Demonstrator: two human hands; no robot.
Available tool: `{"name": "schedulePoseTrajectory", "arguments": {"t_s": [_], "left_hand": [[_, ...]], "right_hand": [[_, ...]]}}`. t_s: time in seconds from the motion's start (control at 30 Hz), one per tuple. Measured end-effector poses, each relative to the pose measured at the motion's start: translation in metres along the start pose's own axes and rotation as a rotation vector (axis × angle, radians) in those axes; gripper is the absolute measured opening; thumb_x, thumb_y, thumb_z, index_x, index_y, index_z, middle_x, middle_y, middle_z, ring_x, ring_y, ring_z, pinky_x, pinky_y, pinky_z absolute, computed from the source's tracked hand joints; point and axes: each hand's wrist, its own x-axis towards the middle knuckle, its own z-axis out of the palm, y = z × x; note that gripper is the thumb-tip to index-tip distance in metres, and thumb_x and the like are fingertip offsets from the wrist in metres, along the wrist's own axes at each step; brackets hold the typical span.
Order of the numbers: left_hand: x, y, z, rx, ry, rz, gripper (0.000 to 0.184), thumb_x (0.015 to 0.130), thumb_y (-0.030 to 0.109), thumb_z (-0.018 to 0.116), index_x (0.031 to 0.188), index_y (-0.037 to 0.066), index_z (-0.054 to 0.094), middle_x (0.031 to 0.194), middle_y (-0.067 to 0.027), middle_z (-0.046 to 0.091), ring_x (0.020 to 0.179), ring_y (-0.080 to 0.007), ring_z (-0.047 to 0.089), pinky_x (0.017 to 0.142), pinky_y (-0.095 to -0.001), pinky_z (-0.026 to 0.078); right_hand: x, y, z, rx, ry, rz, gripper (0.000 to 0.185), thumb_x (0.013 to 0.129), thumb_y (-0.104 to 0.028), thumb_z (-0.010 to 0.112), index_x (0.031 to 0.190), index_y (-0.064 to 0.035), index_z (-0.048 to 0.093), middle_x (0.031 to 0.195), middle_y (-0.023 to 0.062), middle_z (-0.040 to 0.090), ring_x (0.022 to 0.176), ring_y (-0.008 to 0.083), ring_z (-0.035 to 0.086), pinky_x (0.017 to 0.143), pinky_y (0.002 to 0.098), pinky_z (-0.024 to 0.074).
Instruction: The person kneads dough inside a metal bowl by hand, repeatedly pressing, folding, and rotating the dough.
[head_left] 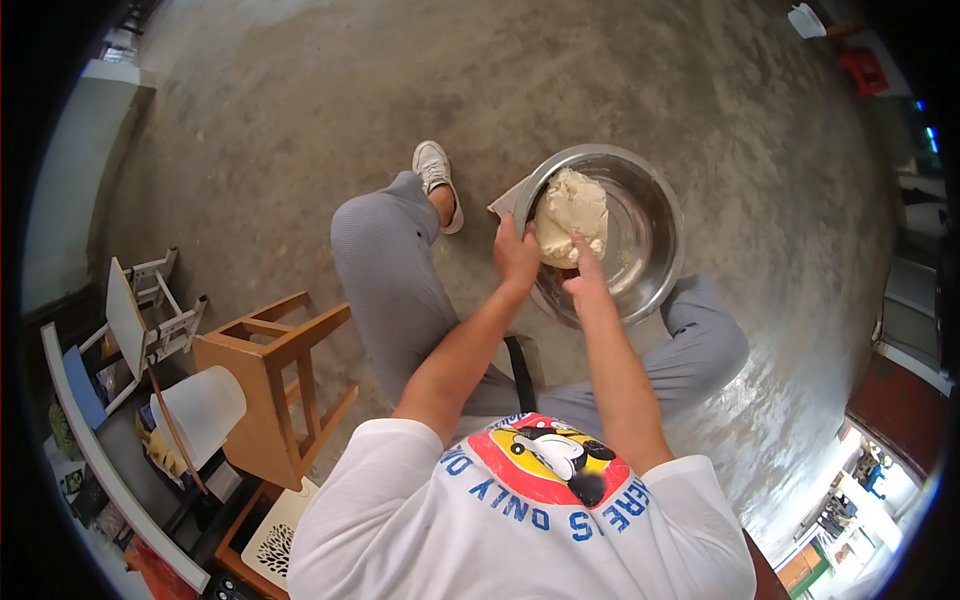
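Right hand [587,274] on dough's near edge [572,212], left hand [517,252] beside, steel bowl [657,225].

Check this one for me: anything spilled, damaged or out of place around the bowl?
Nothing clearly stands out. The dough sits inside the metal bowl, with only small residue on the bowl's bottom. The floor has a bright patch at right, probably reflected light, though I can't rule out wetness.

Blue caps on front of white tee [640,560] read "HERE", "S" & "ONLY"; smaller blue txt nr neckline illegible.
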Motion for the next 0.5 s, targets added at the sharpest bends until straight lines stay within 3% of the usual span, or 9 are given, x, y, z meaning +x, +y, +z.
{"name": "schedulePoseTrajectory", "arguments": {"t_s": [0.17, 0.27, 0.37, 0.47, 0.5], "left_hand": [[0.000, 0.003, 0.000, 0.012, 0.030, 0.010, 0.029, 0.091, 0.022, 0.067, 0.105, 0.000, 0.052, 0.101, -0.0268, 0.062, 0.097, -0.0492, 0.058, 0.081, -0.0537, 0.046], [0.005, 0.001, 0.000, 0.002, 0.046, 0.038, 0.029, 0.090, 0.022, 0.067, 0.105, 0.000, 0.053, 0.101, -0.0262, 0.063, 0.097, -0.0486, 0.059, 0.080, -0.0537, 0.046], [0.011, 0.005, -0.004, -0.013, 0.019, -0.006, 0.029, 0.090, 0.022, 0.068, 0.105, 0.001, 0.053, 0.102, -0.0246, 0.064, 0.098, -0.0475, 0.060, 0.080, -0.0535, 0.046], [0.008, 0.005, -0.002, -0.001, -0.001, -0.067, 0.029, 0.089, 0.023, 0.068, 0.105, 0.003, 0.054, 0.102, -0.0229, 0.065, 0.098, -0.0462, 0.060, 0.080, -0.0531, 0.047], [0.008, 0.005, -0.002, 0.005, -0.001, -0.080, 0.029, 0.089, 0.024, 0.068, 0.105, 0.004, 0.054, 0.102, -0.0223, 0.065, 0.098, -0.0459, 0.061, 0.080, -0.0529, 0.047]], "right_hand": [[0.010, 0.012, -0.004, 0.003, 0.026, -0.377, 0.070, 0.068, -0.007, 0.086, 0.132, -0.0084, 0.055, 0.125, 0.0080, 0.063, 0.104, 0.0263, 0.066, 0.091, 0.0406, 0.0545], [-0.019, -0.018, -0.013, -0.346, 0.131, -0.583, 0.064, 0.063, -0.003, 0.084, 0.123, -0.0028, 0.061, 0.115, 0.0083, 0.068, 0.099, 0.0247, 0.067, 0.089, 0.0382, 0.0540], [-0.033, -0.080, -0.041, -1.062, 0.024, -0.733, 0.058, 0.059, -0.005, 0.083, 0.115, -0.0035, 0.066, 0.103, 0.0095, 0.073, 0.093, 0.0271, 0.070, 0.086, 0.0385, 0.0539], [-0.073, -0.116, -0.014, -1.552, -0.088, -1.015, 0.055, 0.058, -0.008, 0.080, 0.112, -0.0081, 0.069, 0.098, 0.0125, 0.073, 0.088, 0.0320, 0.071, 0.081, 0.0390, 0.0545], [-0.077, -0.115, -0.005, -1.521, -0.135, -1.051, 0.056, 0.064, -0.012, 0.077, 0.119, -0.0147, 0.067, 0.103, 0.0129, 0.072, 0.095, 0.0339, 0.068, 0.087, 0.0392, 0.0523]]}}
